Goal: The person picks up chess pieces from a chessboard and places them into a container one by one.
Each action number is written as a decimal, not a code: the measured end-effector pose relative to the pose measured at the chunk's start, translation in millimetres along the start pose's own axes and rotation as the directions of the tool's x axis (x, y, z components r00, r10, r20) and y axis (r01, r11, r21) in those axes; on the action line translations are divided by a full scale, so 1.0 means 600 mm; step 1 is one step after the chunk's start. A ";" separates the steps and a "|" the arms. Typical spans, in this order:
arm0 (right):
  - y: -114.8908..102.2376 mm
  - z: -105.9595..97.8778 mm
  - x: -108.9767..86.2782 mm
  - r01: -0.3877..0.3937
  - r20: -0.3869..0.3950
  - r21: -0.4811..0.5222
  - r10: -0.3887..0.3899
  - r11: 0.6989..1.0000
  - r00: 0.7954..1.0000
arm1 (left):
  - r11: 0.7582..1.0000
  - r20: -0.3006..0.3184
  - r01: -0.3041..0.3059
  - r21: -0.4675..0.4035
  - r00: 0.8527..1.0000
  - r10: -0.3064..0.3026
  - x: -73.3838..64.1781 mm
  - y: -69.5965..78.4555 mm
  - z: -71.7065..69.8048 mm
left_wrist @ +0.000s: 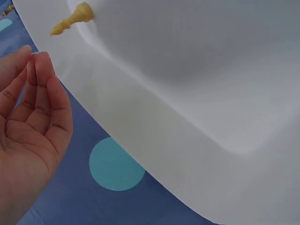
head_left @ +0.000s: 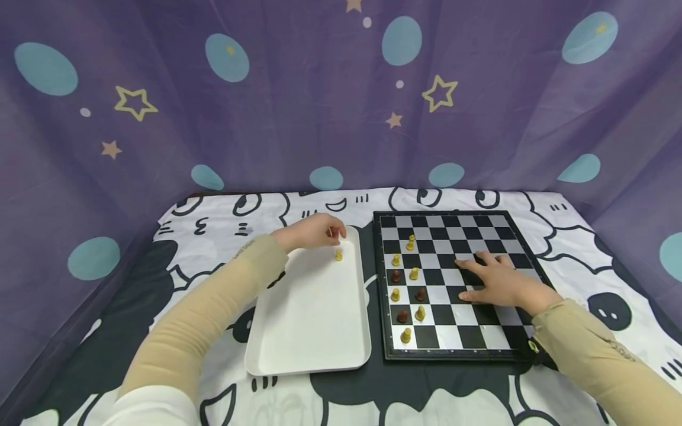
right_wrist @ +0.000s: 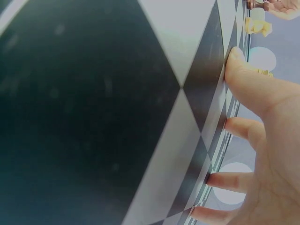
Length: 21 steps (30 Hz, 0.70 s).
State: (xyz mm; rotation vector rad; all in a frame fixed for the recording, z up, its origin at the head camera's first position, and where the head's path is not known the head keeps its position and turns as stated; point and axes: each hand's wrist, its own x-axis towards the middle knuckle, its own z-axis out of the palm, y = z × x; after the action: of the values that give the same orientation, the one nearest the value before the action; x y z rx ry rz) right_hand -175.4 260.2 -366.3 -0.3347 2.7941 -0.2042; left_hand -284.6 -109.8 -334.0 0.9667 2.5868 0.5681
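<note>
A yellow chess piece (head_left: 338, 255), bishop-like in shape (left_wrist: 72, 18), stands in the white tray (head_left: 309, 331) near its far right corner. My left hand (head_left: 318, 231) hovers just beyond it over the tray's far rim. The left fingers are loosely bent, thumb tip close to the index tip, and no piece shows between them in the left wrist view. On the chessboard (head_left: 471, 337), my right hand (head_left: 498, 279) rests with fingers spread, its fingertips (right_wrist: 213, 179) touching the squares. It holds nothing.
Several yellow pieces (head_left: 407, 335) and 3 dark brown ones (head_left: 402, 316) stand along the board's left columns. The tray lies left of the board on a patterned cloth (head_left: 288, 396). A purple curtain (head_left: 277, 118) hangs behind.
</note>
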 end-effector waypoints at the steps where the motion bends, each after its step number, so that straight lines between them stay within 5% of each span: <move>1: 0.000 0.000 0.000 0.000 -0.001 -0.001 0.000 1.000 1.000 | 1.000 0.001 0.001 -0.002 1.000 -0.001 0.000 0.003 -0.001; 21: 0.003 -0.002 0.002 0.000 0.012 -0.020 0.000 1.000 1.000 | 0.996 0.031 -0.082 -0.028 0.996 0.083 0.029 0.068 0.003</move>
State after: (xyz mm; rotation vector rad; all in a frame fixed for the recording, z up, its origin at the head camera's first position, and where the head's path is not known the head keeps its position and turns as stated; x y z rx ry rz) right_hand -177.1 262.0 -366.0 -0.3391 2.7864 -0.1742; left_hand -274.0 -69.4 -319.2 1.0698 2.5138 0.6014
